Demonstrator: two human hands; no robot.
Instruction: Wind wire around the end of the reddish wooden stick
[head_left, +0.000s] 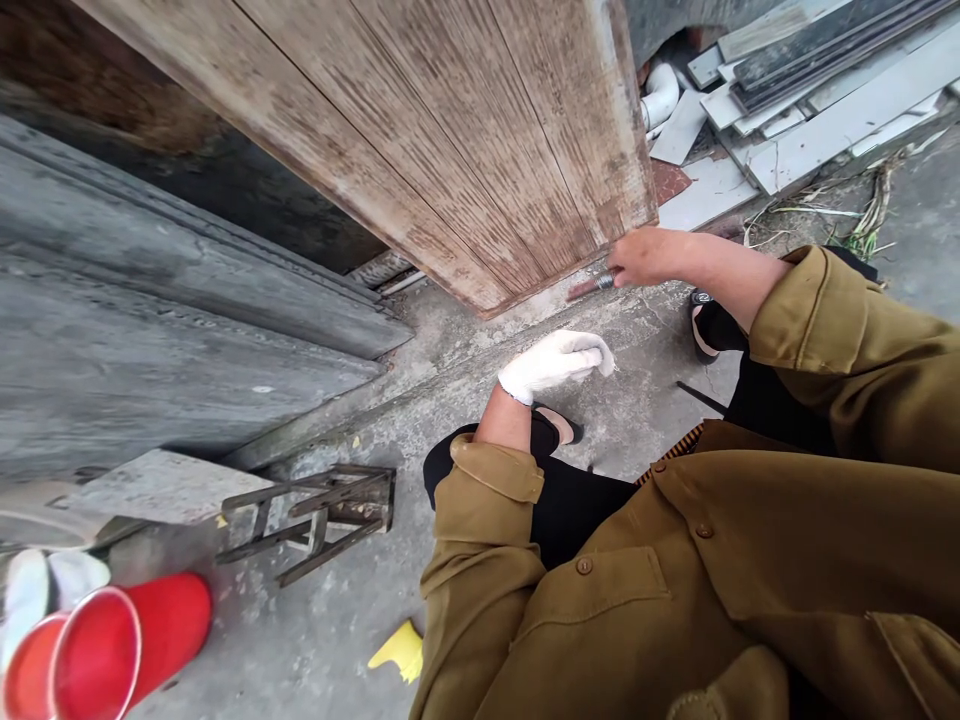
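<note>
At the lower edge of a worn wooden door panel [480, 150], my bare right hand [645, 257] is closed round a paintbrush [589, 288]. Its metal band and reddish-brown bristles point left, close to the panel's bottom edge; whether they touch it I cannot tell. My left hand [559, 362] wears a white glove and hangs over the concrete floor, below and left of the brush. Its fingers are curled in, and nothing shows between them, though the palm side is hidden. The panel's boards look streaked and patchy, with pale and brown areas.
A small wooden stool [330, 515] lies tipped on the floor at left. Red buckets [169, 625] are at the lower left, and a yellow scrap [401, 650] lies nearby. Stacked tiles and boards [810, 120] fill the upper right beside a white pipe [661, 95]. A low concrete step [420, 365] runs below the panel.
</note>
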